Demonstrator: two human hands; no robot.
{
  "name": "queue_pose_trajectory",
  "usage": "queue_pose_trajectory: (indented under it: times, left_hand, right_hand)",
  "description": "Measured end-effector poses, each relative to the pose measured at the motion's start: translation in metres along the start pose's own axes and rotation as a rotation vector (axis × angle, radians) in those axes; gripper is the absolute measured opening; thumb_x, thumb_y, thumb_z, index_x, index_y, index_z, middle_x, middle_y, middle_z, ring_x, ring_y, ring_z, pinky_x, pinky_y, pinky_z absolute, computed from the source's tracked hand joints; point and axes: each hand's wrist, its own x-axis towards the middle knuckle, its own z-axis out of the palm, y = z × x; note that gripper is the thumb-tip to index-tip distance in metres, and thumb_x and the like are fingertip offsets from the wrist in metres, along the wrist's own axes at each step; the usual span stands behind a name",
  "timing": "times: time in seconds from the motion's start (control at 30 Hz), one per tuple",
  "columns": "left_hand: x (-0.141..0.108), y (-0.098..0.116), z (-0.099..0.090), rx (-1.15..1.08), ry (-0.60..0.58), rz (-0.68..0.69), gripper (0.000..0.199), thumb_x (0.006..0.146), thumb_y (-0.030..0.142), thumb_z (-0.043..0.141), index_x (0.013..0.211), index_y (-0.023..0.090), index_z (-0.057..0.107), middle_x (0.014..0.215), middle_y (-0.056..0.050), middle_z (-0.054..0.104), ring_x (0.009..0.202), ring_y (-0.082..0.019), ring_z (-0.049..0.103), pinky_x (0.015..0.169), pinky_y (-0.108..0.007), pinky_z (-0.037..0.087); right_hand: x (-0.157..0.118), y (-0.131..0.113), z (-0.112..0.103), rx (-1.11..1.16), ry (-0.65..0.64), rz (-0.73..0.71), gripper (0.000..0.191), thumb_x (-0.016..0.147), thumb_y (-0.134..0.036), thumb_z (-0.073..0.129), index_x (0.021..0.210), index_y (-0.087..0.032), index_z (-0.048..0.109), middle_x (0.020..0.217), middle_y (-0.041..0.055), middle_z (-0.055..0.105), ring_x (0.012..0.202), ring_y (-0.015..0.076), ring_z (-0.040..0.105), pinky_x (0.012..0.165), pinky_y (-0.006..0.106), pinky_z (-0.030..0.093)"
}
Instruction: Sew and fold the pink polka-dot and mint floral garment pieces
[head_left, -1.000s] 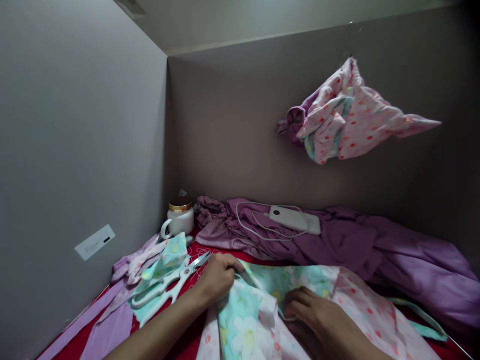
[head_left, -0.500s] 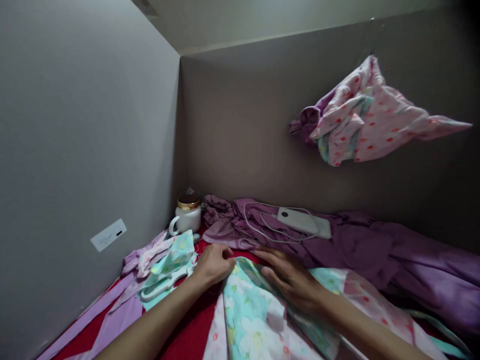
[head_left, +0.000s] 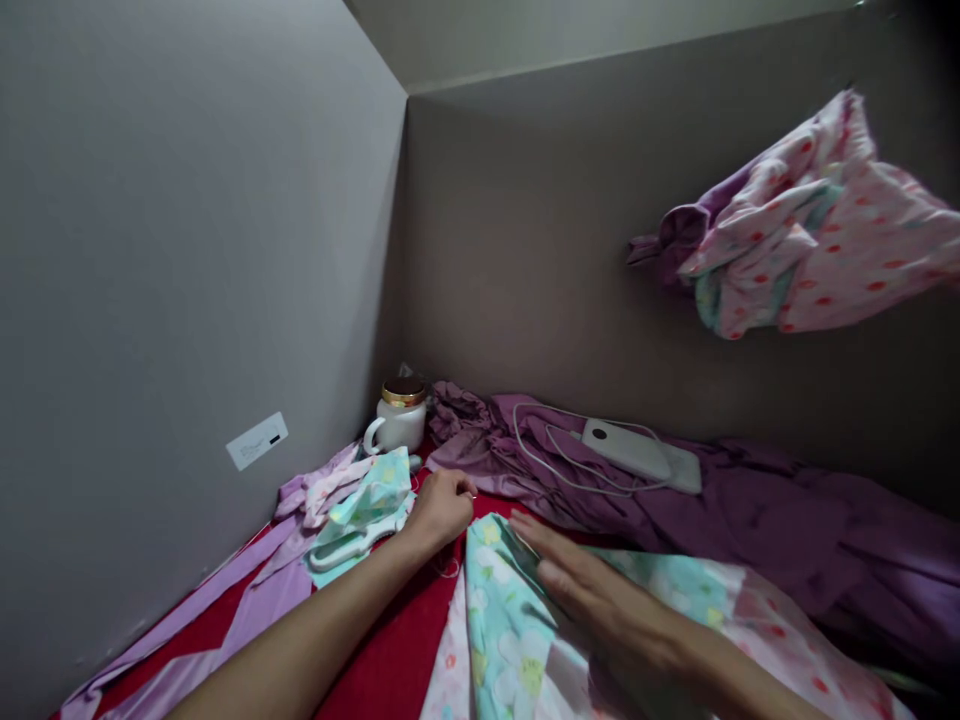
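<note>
Beside the top corner of the floral fabric (head_left: 517, 640), my left hand (head_left: 442, 510) is closed in a pinch. A tiny bright glint shows at its fingertips, too small to name. Below that hand a thin loose thread (head_left: 448, 570) curls on the red cloth (head_left: 382, 650). My right hand (head_left: 585, 580) lies flat along the fabric, fingers stretched out and pointing to its corner. The fabric is mint green with white flowers, joined to pink dotted cloth (head_left: 780, 620). White-handled scissors (head_left: 352, 548) lie left of my left hand, partly covered by scraps.
A white mug with a gold-rimmed lid (head_left: 401, 425) stands in the corner. Fabric scraps (head_left: 375, 490) and lilac strips (head_left: 262, 610) lie at left. A white phone (head_left: 626, 448) with a cable rests on purple cloth (head_left: 765, 510). Pink dotted cloth (head_left: 832, 250) hangs on the back wall.
The view has turned a little left, so things sit further right. My left hand has come away from the fabric's corner; my right hand stays on the fabric, now tilted more on edge.
</note>
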Motion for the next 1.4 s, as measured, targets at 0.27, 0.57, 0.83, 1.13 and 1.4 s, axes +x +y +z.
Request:
queue_pose_trajectory:
  times: [0.27,0.57,0.83,1.13,1.4]
  left_hand:
    - [-0.002,0.005,-0.012,0.023,-0.268,-0.137,0.030,0.087,0.041,0.052,0.082,0.013,0.060,0.064,0.003,0.058,0.052,-0.008,0.054,0.052,-0.024,0.047]
    - [-0.008,0.012,-0.014,0.050,-0.269,-0.159,0.033,0.080,0.042,0.054,0.060,0.016,0.056,0.042,0.007,0.043,0.040,-0.008,0.042,0.043,-0.021,0.033]
    - [-0.011,0.017,-0.023,-0.007,-0.419,-0.169,0.027,0.067,0.034,0.061,0.048,0.016,0.054,0.039,0.004,0.046,0.036,-0.009,0.041,0.040,-0.023,0.029]
    - [-0.012,0.024,-0.024,0.054,-0.490,-0.294,0.032,0.085,0.040,0.055,0.065,0.014,0.054,0.051,0.008,0.046,0.040,-0.005,0.038,0.042,-0.020,0.035]
    - [-0.010,0.023,-0.017,0.112,-0.470,-0.279,0.037,0.086,0.042,0.051,0.062,0.015,0.052,0.048,0.008,0.044,0.037,-0.004,0.037,0.039,-0.019,0.031]
  right_hand:
    - [-0.004,0.007,0.025,-0.387,-0.073,-0.135,0.056,0.092,-0.047,0.040,0.143,-0.028,0.027,0.150,0.0071,0.018,0.137,0.0302,0.014,0.109,0.058,0.006]
    - [-0.007,0.010,0.030,-0.207,0.243,-0.231,0.022,0.092,-0.035,0.039,0.095,-0.021,0.056,0.097,0.0071,0.056,0.095,0.0201,0.053,0.085,0.035,0.044]
    - [-0.002,-0.001,0.032,-0.012,0.274,-0.074,0.029,0.088,-0.043,0.044,0.076,-0.019,0.054,0.087,0.0044,0.054,0.087,0.0211,0.052,0.081,0.035,0.042]
    - [0.002,-0.009,0.035,-0.052,0.281,0.071,0.031,0.083,-0.044,0.050,0.102,-0.020,0.056,0.101,0.0059,0.057,0.098,0.0231,0.049,0.088,0.036,0.038]
    - [0.014,-0.010,0.031,-0.138,0.310,0.169,0.028,0.080,-0.039,0.046,0.062,-0.019,0.040,0.073,0.0025,0.049,0.076,0.0201,0.047,0.068,0.032,0.036]
